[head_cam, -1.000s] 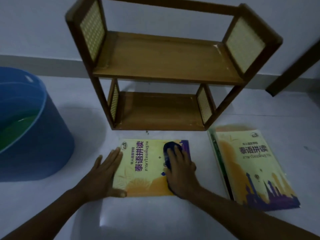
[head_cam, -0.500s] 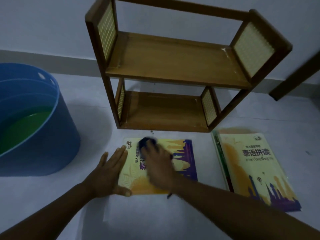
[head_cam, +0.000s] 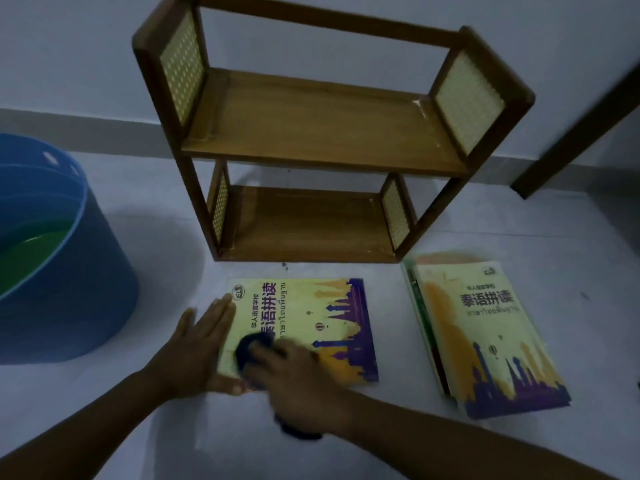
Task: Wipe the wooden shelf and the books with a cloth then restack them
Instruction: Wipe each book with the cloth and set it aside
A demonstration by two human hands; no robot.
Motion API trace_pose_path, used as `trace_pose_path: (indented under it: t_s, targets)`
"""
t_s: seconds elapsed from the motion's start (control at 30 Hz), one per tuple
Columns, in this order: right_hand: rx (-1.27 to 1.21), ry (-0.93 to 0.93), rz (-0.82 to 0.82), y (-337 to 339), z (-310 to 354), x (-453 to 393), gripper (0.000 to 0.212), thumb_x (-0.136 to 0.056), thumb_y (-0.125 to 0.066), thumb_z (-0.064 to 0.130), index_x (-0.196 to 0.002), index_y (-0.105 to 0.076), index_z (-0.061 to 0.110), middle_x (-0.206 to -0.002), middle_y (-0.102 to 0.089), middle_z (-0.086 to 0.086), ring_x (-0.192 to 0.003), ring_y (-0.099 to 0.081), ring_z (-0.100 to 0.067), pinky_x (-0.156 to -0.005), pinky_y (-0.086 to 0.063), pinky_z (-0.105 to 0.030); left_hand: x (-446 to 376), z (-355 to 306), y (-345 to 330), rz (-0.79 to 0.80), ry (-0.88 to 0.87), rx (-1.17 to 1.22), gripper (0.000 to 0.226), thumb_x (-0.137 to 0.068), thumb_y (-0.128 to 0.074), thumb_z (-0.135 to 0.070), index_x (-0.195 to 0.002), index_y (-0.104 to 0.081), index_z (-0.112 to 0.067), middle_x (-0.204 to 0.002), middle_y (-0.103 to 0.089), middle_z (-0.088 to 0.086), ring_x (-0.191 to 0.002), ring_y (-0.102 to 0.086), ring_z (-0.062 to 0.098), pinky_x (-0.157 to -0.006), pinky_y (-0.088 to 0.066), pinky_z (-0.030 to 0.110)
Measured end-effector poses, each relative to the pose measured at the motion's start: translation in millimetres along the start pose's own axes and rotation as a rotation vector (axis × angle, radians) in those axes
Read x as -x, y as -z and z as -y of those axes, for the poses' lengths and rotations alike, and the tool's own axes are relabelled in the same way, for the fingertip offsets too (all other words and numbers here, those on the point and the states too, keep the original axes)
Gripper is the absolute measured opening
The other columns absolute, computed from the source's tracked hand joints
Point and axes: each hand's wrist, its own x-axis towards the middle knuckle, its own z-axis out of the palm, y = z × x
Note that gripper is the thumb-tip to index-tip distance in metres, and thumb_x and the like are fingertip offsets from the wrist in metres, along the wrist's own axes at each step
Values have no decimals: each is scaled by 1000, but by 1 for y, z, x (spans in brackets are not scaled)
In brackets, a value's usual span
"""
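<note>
We see a pale floor (head_cam: 450, 445) under dim light, with a plain wall behind. A two-tier wooden shelf (head_cam: 322, 133) stands by the wall, its side panels woven cane. A round blue tub (head_cam: 79, 292) sits left, something green inside. The book (head_cam: 311, 323) lies flat before the shelf, glossy yellow-purple cover up, long axis running left-right, title sideways. Our left hand (head_cam: 197, 344) lies flat, fingers straight, pressing its left edge. Our right hand (head_cam: 298, 382), blurred, presses a dark cloth (head_cam: 251, 348) onto the cover; its grip we cannot tell. A stack (head_cam: 485, 337) of books lies right, long axis toward the shelf.
</note>
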Motion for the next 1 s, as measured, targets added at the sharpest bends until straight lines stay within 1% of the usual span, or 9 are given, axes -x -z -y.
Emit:
trace_pose_path:
  t_s: [0.1,0.27,0.37,0.47,0.53,0.67,0.73,0.83,1.0]
  targets:
    - [141,199,19,16,-24,-16,33,-80,-61,23,-114,-64,22,-139,-50,-2,-128,-40,-31,-96,-44,-47,0,-1,1,24,23,-43,138,-56,-35,-98,-144,24,-11,-151,32,6,-144,24,23,-117,13,46]
    - [-17,-598,-108,52,-119,-24,52,-87,-57,16,-137,-43,21,-148,-38,-6,-122,-41,-38,-95,-39,-45,0,-2,-1,29,32,-42,140,-54,-35,-99,-142,27,-9,-151,32,9,-142,27,23,-115,17,46]
    - [37,-365,-92,35,-64,-11,70,-74,-64,12,-140,-40,20,-151,-33,-13,-124,-41,-43,-96,-40,-51,-2,1,-1,0,23,-5,141,-54,-40,-98,-145,20,-8,-152,29,8,-144,23,23,-115,17,46]
    - [-83,-51,-36,6,-6,18,55,-77,-54,18,-131,-46,27,-146,-43,-2,-120,-49,-34,-91,-46,-47,-8,1,-2,-46,7,-61,141,-53,-32,-100,-148,11,-6,-154,22,8,-146,15,27,-115,11,50]
    - [-9,-43,-30,-2,-18,31,49,-80,-43,20,-127,-50,28,-143,-48,3,-121,-51,-28,-92,-47,-44,-6,-2,-3,-7,30,-96,144,-49,-26,-102,-147,13,-5,-153,24,9,-145,15,28,-115,14,51]
    - [31,-594,-69,20,-87,73,51,-84,-49,21,-135,-47,23,-146,-45,-6,-113,-53,-33,-88,-48,-42,-5,-21,10,101,132,-209,136,-60,-44,-90,-142,23,-4,-146,32,13,-142,23,31,-106,30,50]
    - [55,-851,105,35,-109,98,58,-92,-48,26,-147,-30,19,-155,-28,-11,-121,-44,-35,-97,-42,-42,-10,-47,10,73,54,-260,125,-68,-48,-80,-148,12,-4,-149,24,22,-144,14,39,-110,19,58]
    - [74,-931,260,39,-109,99,72,-95,-50,32,-152,-11,16,-160,-8,-15,-135,-28,-40,-106,-32,-46,-15,-92,-13,100,-72,-209,102,-73,-30,-83,-140,-38,-7,-138,-41,37,-127,-42,53,-111,-12,61]
    - [34,-911,255,37,-112,99,77,-93,-54,33,-153,-9,15,-160,-5,-17,-138,-22,-41,-107,-31,-45,-26,-102,-38,78,-20,-300,78,-89,-26,-61,-138,-37,-2,-125,-46,47,-113,-47,64,-86,-47,67]
